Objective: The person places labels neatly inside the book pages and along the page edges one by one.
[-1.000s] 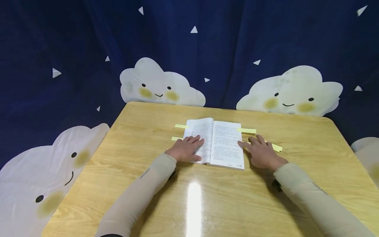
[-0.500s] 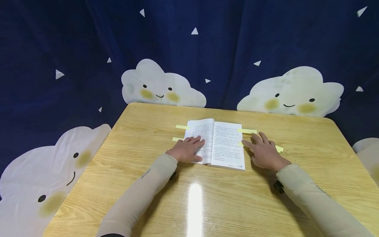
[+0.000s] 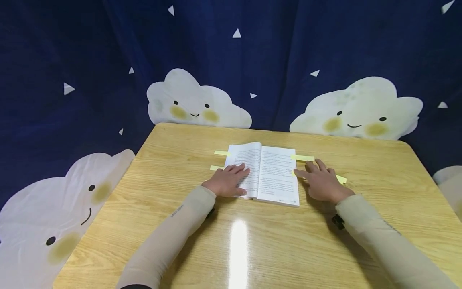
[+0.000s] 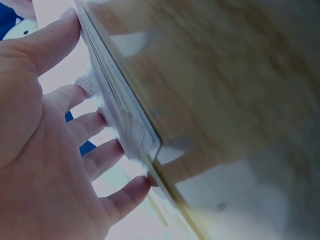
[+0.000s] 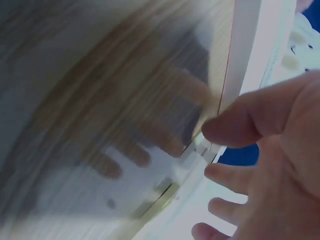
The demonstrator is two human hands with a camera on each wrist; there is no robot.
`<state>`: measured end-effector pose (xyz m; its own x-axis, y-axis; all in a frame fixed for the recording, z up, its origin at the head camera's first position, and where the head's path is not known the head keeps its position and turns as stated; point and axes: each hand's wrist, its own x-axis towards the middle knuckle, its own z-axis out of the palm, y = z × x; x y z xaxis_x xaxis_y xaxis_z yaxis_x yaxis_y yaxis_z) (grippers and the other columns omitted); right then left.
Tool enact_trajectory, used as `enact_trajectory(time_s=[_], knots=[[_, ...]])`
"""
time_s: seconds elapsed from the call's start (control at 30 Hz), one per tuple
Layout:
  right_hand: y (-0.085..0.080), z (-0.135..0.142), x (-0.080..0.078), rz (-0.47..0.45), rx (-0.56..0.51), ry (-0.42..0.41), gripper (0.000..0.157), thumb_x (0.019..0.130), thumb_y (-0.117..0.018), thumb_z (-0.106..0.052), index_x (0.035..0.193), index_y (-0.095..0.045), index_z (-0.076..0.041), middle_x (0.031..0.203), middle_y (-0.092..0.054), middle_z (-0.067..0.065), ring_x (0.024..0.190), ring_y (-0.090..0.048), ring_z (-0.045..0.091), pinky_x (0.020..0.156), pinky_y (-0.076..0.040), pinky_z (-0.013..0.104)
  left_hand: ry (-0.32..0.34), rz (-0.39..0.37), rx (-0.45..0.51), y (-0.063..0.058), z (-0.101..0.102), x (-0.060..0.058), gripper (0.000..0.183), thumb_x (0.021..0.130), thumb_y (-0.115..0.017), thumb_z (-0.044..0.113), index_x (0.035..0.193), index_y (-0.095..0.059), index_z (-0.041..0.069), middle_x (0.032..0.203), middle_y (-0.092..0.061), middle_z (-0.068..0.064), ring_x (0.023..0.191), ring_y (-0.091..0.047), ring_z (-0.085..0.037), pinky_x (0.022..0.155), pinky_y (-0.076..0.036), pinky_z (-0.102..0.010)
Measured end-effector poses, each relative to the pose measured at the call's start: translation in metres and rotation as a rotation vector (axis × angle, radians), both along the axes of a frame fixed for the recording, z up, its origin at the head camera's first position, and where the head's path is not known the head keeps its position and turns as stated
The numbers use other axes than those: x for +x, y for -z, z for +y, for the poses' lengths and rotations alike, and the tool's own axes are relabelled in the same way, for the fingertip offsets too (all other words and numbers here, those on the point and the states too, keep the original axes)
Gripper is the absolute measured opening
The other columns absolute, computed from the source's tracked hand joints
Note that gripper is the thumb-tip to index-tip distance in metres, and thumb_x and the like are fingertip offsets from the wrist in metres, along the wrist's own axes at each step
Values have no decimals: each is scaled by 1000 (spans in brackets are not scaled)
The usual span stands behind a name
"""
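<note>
An open book point(image 3: 277, 176) lies on the wooden table, printed pages facing up. My left hand point(image 3: 227, 180) rests on the left page with its fingers spread, and the left wrist view shows the same fingers point(image 4: 102, 160) along the page edges. My right hand point(image 3: 323, 182) is at the book's right edge. Its thumb is at the page edge, by the lower right yellow strip point(image 3: 341, 179), which passes beneath the hand; its other fingers are spread. Whether the thumb presses the strip or only hovers, I cannot tell. An upper right yellow strip point(image 3: 304, 158) sticks out above.
Two more yellow strips, an upper one point(image 3: 221, 153) and a lower one point(image 3: 216, 167), stick out from the book's left side. The glossy wooden table point(image 3: 180, 144) reflects a light at the front. Behind it hangs a dark blue cloth point(image 3: 216, 48) with printed clouds.
The right hand has shifted slightly right, its thumb drawing back from over the right page to the page edge by the lower strip. The left hand stays on its page.
</note>
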<state>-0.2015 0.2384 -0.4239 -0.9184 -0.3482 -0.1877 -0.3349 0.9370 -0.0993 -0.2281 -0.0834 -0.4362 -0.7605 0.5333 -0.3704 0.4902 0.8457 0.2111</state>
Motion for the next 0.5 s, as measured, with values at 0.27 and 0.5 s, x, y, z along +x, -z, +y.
enact_trajectory(time_s=[0.27, 0.5], knots=[[-1, 12, 1, -13, -223, 8, 63, 88, -53, -3, 150, -42, -10, 151, -33, 35, 139, -20, 63, 92, -27, 86, 10, 7, -5, 0, 0, 0, 80, 97, -54, 55, 161, -15, 28, 170, -9, 3, 156, -15, -27, 119, -27, -56], [-28, 39, -6, -39, -415, 61, 50, 94, -48, -2, 143, -47, 3, 147, -42, 35, 122, -46, 53, 98, -36, 67, 0, 2, -7, -3, -1, -1, 80, 96, -55, 55, 161, -15, 29, 170, -9, 3, 156, -15, -27, 119, -26, -56]])
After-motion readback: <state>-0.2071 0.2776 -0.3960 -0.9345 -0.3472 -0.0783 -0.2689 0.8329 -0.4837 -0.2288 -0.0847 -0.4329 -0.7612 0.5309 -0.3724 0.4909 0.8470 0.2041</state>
